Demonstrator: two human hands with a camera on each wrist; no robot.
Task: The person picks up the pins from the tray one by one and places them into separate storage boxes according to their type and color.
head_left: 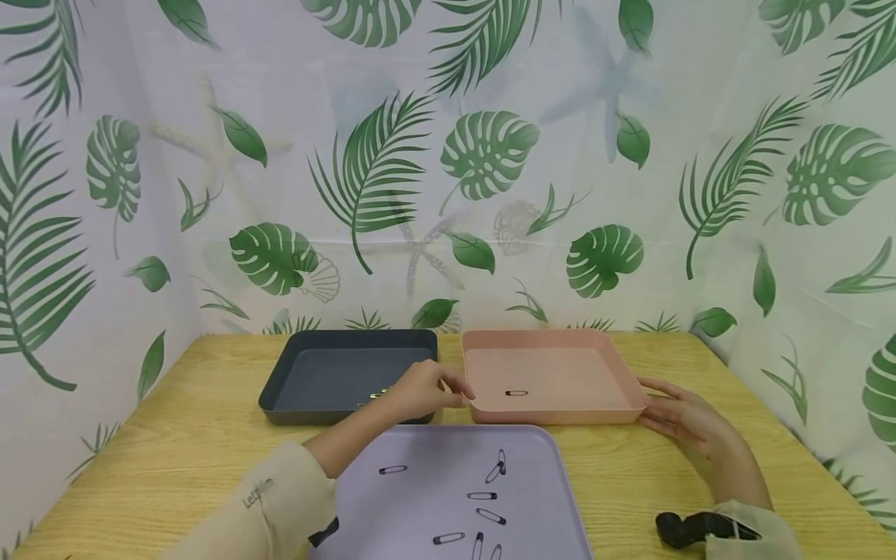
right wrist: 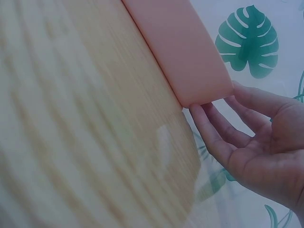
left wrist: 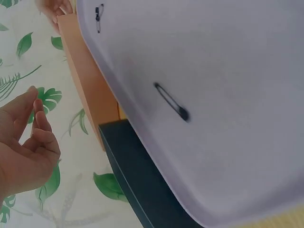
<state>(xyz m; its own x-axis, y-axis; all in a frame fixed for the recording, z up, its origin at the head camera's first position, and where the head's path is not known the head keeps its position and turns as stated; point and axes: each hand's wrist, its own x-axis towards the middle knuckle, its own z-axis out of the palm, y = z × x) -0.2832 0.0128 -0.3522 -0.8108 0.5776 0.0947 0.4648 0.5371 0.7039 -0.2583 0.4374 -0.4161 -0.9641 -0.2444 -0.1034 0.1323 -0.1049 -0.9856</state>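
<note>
Your left hand [head_left: 430,386], seen from the back, hovers by the near left corner of the pink tray [head_left: 556,416], its thumb and fingertips close together; you cannot tell whether they pinch anything, and contact with the rim is unclear. Your right hand [head_left: 689,420] spreads its fingers against that tray's near right corner, fingertips touching it from the rim down to the base. Your left wrist partly hides gold pins [head_left: 378,394] in the dark tray [head_left: 329,381], so their number is hard to make out. One black pin [head_left: 516,393] lies in the pink tray near its front wall, long axis left to right, dark cap to the left. On the purple tray [head_left: 413,513], loose pins [head_left: 481,495] lie at mixed angles: some nearly sideways, one slanting with its cap toward the lower right, two overlapping near the far right. The lower edge of the head view cuts off the purple tray's near side and two upright-pointing pins, while your left sleeve [head_left: 280,498] covers its left edge.
</note>
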